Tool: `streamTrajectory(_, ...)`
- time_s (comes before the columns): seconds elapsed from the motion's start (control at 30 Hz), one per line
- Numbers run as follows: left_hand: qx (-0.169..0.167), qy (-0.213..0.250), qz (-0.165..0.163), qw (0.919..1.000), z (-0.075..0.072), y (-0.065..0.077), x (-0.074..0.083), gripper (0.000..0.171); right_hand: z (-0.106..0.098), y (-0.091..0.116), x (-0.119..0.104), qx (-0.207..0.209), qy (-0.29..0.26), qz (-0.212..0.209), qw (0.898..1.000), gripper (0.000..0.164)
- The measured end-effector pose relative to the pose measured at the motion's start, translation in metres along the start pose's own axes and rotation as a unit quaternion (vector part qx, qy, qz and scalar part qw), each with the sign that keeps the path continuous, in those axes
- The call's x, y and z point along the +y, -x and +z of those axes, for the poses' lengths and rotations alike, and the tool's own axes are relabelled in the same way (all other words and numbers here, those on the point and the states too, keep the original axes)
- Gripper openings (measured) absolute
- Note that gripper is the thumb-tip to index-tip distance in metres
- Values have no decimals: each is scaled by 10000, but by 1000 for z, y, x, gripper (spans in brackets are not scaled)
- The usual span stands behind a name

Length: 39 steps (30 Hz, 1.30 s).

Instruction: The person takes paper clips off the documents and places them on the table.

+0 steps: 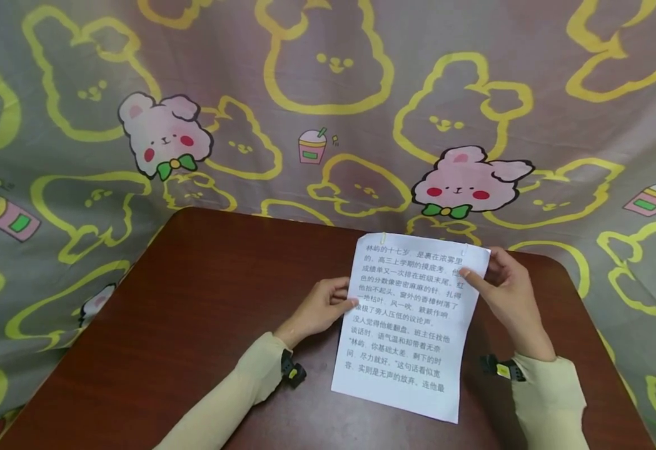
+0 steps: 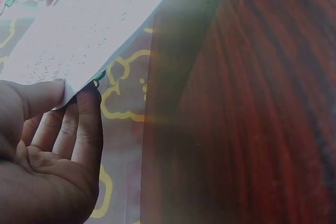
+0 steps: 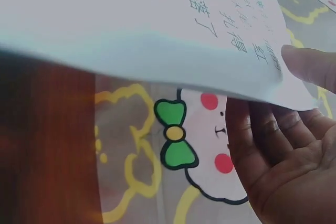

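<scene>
Printed sheets of paper (image 1: 401, 331) with lines of Chinese text are held up over the table, tilted toward the head camera. Two paper clips sit on the top edge, a yellow clip (image 1: 383, 239) at the left and a pale clip (image 1: 464, 249) near the right corner. My left hand (image 1: 319, 307) pinches the left edge, thumb in front and fingers behind, as the left wrist view also shows. My right hand (image 1: 510, 294) pinches the right edge near the top corner, its thumb on the printed face and its other fingers (image 3: 281, 129) behind the paper.
A dark reddish-brown wooden table (image 1: 192, 300) with rounded corners lies below. Behind and beside it hangs a grey curtain (image 1: 237, 69) printed with yellow outlines, rabbit heads and drink cups. Each wrist wears a black strap (image 1: 292, 369).
</scene>
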<state>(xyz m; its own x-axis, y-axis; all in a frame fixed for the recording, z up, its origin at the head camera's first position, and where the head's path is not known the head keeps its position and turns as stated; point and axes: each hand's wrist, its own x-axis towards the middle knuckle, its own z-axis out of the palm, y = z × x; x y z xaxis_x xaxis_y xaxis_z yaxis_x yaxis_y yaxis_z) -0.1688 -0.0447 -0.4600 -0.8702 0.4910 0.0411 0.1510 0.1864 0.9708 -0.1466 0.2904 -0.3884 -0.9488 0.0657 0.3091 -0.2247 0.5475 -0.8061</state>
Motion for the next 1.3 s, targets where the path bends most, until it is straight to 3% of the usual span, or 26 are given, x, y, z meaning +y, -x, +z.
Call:
streamTrajectory(0.2,-55,0,32,10000,1,0,-1,34,3,-4,-8,93,-167,14,9998,43)
streamTrajectory(0.5,-53,-32,-13,10000,2,-1,-2,33,1,-11,-14,138,-251,169,9994,30)
streamTrajectory(0.67,-83,-83,-2,9999,1,-1,-2,33,-5,-13,-17,190,-167,-15,9997,29)
streamTrajectory(0.83,-64,-84,62,9999,1,0,-1,32,-7,-15,-17,15,-109,-215,9997,29)
streamTrajectory(1.3,-110,-37,2,9999,2,0,-2,31,-5,-15,-16,-140,-75,-85,9998,26)
